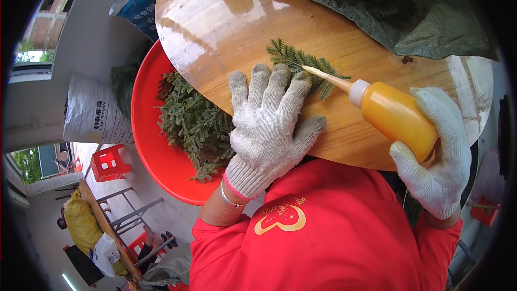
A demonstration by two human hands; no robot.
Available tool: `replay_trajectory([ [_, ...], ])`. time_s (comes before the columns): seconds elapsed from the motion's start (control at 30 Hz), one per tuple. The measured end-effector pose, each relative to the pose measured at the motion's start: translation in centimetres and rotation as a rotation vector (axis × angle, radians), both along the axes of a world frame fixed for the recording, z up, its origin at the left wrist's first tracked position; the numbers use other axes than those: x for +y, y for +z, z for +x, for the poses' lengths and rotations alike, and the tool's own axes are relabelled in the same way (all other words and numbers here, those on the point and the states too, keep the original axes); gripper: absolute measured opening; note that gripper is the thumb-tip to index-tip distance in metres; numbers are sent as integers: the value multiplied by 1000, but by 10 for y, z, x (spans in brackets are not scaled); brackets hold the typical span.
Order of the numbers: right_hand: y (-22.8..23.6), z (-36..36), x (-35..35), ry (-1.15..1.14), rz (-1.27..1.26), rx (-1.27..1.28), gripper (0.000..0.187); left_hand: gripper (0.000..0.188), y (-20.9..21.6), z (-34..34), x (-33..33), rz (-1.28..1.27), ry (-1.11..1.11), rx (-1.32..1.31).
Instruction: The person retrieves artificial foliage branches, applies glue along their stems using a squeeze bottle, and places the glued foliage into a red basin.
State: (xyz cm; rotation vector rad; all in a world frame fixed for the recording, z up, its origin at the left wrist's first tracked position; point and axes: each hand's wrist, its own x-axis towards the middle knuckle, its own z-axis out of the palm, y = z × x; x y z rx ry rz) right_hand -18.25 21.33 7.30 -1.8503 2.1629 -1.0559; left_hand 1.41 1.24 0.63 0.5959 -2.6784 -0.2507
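Note:
A small green fir-like sprig (289, 54) lies on the round wooden table (344, 134). My left hand (265, 106), in a white knit glove, lies flat at the table's near edge with its fingers stretched out. Its fingertips reach the near side of the sprig; whether they press on it I cannot tell. My right hand (444, 153), also gloved, is wrapped round a squeeze bottle (396, 116) of yellow-orange liquid. The bottle tilts to the left, and its long pale nozzle (328, 77) passes over the sprig, with the tip close to the needles.
Left of the table stands a red basin (142, 116) with a heap of green sprigs (194, 121). A dark plastic sheet (377, 11) covers the table's far side. White sacks (89, 110), a red stool (107, 163) and a bench with a yellow bag (81, 221) are further left.

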Motion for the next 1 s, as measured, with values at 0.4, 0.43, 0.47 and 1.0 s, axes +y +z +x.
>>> replay_trajectory([
  [0.4,22,-11,6,62,96,93,70,69,3,0,0,12,-17,-18],
  [0.43,24,-12,7,58,104,90,70,69,3,-1,-1,14,-25,-16],
  [0.47,26,-12,9,50,109,89,70,69,2,-1,-1,7,-33,-21],
  [1.0,35,-32,16,-46,175,-112,71,68,-1,1,-1,-14,-9,-53],
])
